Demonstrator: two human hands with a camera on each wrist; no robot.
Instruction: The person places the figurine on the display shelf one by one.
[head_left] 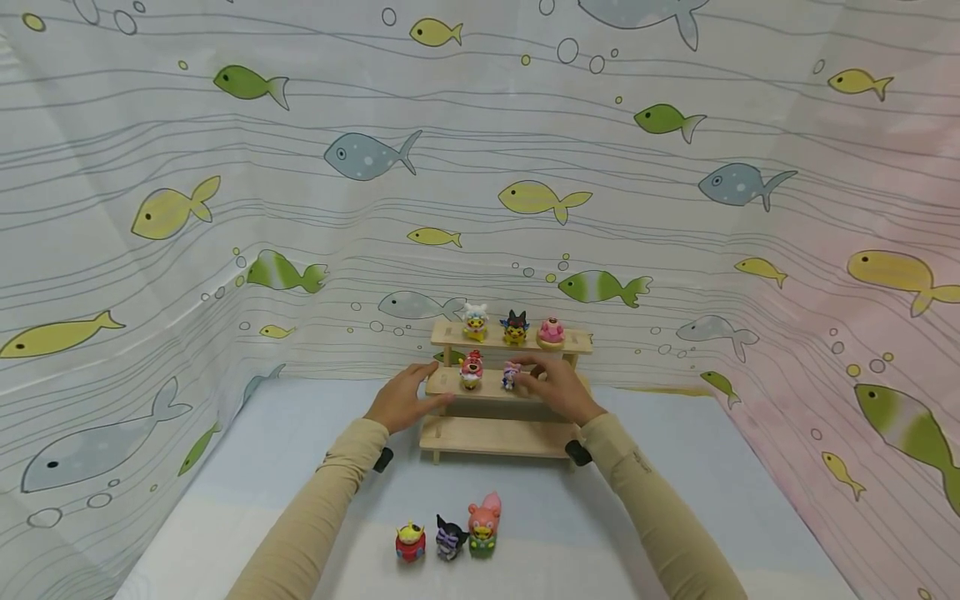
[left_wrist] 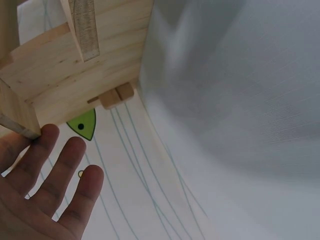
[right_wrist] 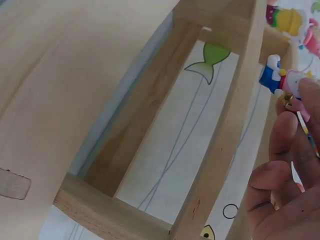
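My right hand [head_left: 558,385] pinches a small pink, white and blue figurine [head_left: 511,375] at the middle step of a wooden three-step display stand [head_left: 495,435]. In the right wrist view the figurine [right_wrist: 280,77] is tilted between thumb and fingers, partly hidden by them. At the left end of that step, my left hand [head_left: 405,400] has its fingers spread. In the left wrist view, fingertips [left_wrist: 49,131] are right at the wooden end. A red and pink figurine with a red top [head_left: 471,371] stands on the same step, left of the pinched one.
On the top step stand a white-capped yellow figurine [head_left: 475,323], a black-eared one [head_left: 515,328] and a pink one [head_left: 551,333]. In front on the table are a red and yellow figurine [head_left: 410,543], a black one [head_left: 450,537] and a pink-and-green one [head_left: 483,527]. A fish-print cloth [head_left: 480,150] hangs behind.
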